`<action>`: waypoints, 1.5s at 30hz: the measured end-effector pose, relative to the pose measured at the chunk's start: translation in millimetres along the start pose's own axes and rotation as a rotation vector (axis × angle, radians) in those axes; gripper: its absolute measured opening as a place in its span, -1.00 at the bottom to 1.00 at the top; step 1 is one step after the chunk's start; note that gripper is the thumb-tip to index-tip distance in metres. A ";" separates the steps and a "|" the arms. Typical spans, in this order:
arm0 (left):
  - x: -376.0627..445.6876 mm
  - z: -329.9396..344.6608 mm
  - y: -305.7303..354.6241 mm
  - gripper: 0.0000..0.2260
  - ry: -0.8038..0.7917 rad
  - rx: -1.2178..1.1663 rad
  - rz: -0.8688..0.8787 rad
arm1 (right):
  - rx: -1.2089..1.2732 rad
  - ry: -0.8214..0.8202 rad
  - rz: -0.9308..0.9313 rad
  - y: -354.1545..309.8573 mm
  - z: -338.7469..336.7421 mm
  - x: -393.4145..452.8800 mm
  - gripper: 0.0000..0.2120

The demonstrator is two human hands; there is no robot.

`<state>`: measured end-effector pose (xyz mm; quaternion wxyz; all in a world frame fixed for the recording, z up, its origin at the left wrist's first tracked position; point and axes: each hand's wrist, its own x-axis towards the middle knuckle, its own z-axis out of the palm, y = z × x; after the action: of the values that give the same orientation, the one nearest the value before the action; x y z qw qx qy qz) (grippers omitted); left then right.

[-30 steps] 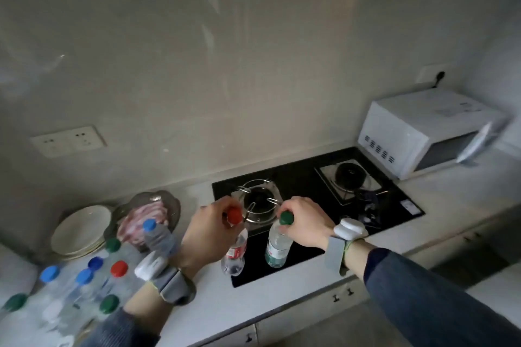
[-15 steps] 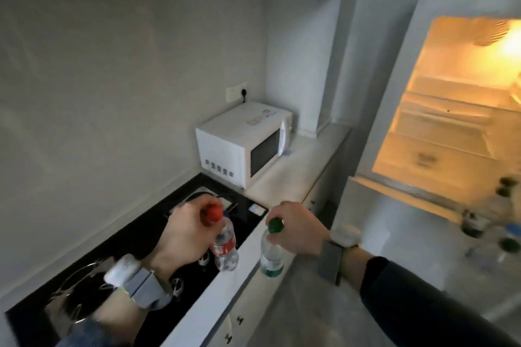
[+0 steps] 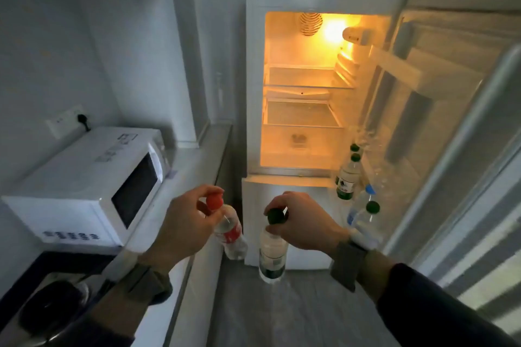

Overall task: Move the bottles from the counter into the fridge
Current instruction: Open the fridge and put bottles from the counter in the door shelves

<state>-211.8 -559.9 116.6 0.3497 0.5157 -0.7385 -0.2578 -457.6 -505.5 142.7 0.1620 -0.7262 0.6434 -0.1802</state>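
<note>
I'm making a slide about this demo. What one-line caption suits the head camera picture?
Left hand and right hand carry a red-capped bottle and a green-capped bottle toward the open fridge.

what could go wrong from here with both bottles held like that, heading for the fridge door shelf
1. The left hand pinches the red-capped bottle only at its cap, and the bottle hangs tilted; it may swing or slip.
2. The right hand holds the green-capped bottle the same way.
3. Bottles already stand in the door shelf; adding more could knock one over.
</note>
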 end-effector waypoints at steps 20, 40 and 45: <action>227.4 157.2 60.4 -0.66 -0.350 -0.266 0.391 | 0.094 0.377 0.486 88.5 -68.6 34.9 -0.70; 277.5 308.5 88.6 -0.62 -0.474 -0.444 0.300 | 0.176 0.524 0.769 126.7 -127.8 40.3 -0.76; 278.7 333.8 85.8 -0.67 -0.547 -0.442 0.327 | 0.198 0.537 0.844 129.7 -124.5 46.5 -0.80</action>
<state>-585.2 -786.9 42.2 0.2791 0.2159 -0.8035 -0.4796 -624.8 -567.6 194.5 0.1176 -0.3122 0.8796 -0.3392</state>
